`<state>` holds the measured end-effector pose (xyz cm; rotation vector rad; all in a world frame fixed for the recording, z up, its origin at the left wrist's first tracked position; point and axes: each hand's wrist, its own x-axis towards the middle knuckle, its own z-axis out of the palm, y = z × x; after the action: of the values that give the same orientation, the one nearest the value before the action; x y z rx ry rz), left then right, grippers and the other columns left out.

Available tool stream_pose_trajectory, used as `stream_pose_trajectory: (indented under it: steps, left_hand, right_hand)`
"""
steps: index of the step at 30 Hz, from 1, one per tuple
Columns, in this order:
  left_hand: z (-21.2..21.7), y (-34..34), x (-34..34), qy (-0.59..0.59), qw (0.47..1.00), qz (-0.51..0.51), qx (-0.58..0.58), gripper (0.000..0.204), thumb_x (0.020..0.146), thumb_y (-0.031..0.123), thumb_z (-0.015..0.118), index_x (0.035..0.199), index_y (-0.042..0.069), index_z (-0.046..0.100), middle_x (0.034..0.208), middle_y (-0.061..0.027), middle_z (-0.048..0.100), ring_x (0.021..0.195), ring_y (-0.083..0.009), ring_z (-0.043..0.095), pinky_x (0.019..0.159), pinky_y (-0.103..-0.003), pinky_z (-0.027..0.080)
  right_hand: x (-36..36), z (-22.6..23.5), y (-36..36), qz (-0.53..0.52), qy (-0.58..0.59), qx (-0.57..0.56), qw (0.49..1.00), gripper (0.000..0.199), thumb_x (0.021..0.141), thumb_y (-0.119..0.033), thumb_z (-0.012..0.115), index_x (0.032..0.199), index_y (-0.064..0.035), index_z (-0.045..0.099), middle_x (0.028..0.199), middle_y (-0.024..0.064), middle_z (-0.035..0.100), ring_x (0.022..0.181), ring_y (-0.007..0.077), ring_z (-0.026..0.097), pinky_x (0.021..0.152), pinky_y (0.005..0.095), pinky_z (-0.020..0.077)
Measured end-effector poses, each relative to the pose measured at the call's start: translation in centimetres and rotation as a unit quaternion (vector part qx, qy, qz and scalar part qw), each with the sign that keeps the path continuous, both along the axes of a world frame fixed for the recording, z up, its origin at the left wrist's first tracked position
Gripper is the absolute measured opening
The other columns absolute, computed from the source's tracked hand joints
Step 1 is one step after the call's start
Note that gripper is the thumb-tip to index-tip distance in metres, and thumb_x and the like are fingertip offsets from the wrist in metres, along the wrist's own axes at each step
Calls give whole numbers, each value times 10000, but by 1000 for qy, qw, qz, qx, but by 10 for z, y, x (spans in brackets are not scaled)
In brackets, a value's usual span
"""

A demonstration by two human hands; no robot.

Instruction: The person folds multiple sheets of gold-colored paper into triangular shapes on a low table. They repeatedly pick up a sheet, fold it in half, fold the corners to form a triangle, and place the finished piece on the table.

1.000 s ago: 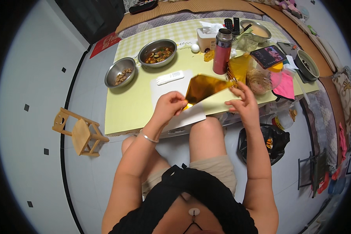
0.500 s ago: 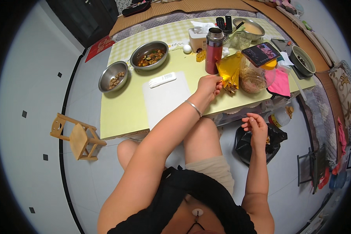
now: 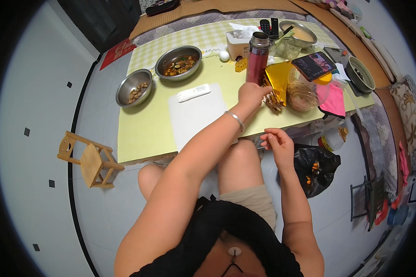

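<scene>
A crinkled, shiny gold foil bag (image 3: 278, 79) is pinched by the left hand (image 3: 251, 93); right hand (image 3: 277, 144) fingers are loosely curled, empty.

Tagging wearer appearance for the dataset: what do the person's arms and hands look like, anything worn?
Both arms are bare, no sleeves reaching the forearms, no gloves. The left hand has a thin silver bangle at the wrist. The right hand shows no band or watch; rings too small to tell. A black top covers the torso.

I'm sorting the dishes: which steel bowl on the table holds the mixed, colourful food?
The larger steel bowl, farther from the person. The smaller steel bowl, at the table's left edge, holds only a few brown pieces.
</scene>
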<state>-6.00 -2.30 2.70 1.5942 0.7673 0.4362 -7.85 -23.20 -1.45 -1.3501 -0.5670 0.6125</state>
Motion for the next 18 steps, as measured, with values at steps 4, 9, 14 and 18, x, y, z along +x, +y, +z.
stream_pose_trajectory:
  steps: [4, 9, 14, 18]
  left_hand:
    - [1, 28, -65, -54, 986, 1, 156, 242, 877, 214, 754, 779, 6, 680, 628, -29, 608, 482, -97, 519, 439, -281, 415]
    - [0, 52, -176, -28, 976, 65, 205, 149, 852, 135, 736, 814, -6, 703, 680, -76, 669, 618, -130, 600, 610, -289, 490]
    - [-25, 68, -248, -49, 967, 142, 207, 98, 862, 85, 730, 830, -4, 703, 728, -63, 671, 654, -111, 599, 633, -264, 495]
    - [-27, 71, -283, -33, 936, 119, 329, 139, 825, 134, 769, 878, 21, 708, 790, -65, 659, 693, -169, 617, 632, -298, 493]
  right_hand:
    - [5, 24, 23, -102, -310, -73, 942, 179, 966, -28, 586, 1107, 27, 682, 945, 114, 731, 819, 184, 694, 744, 302, 540]
    - [64, 69, 100, -165, -623, -108, 757, 345, 936, -57, 577, 1249, 87, 588, 1248, 251, 634, 1205, 423, 562, 1043, 484, 433]
    - [117, 68, 157, 26, -610, -400, 683, 491, 950, -192, 609, 1313, 125, 515, 1309, 287, 585, 1262, 441, 513, 1103, 479, 395]
    - [127, 63, 156, 85, -531, -493, 684, 573, 927, -317, 657, 1288, 111, 536, 1280, 299, 591, 1271, 440, 501, 1108, 481, 388]
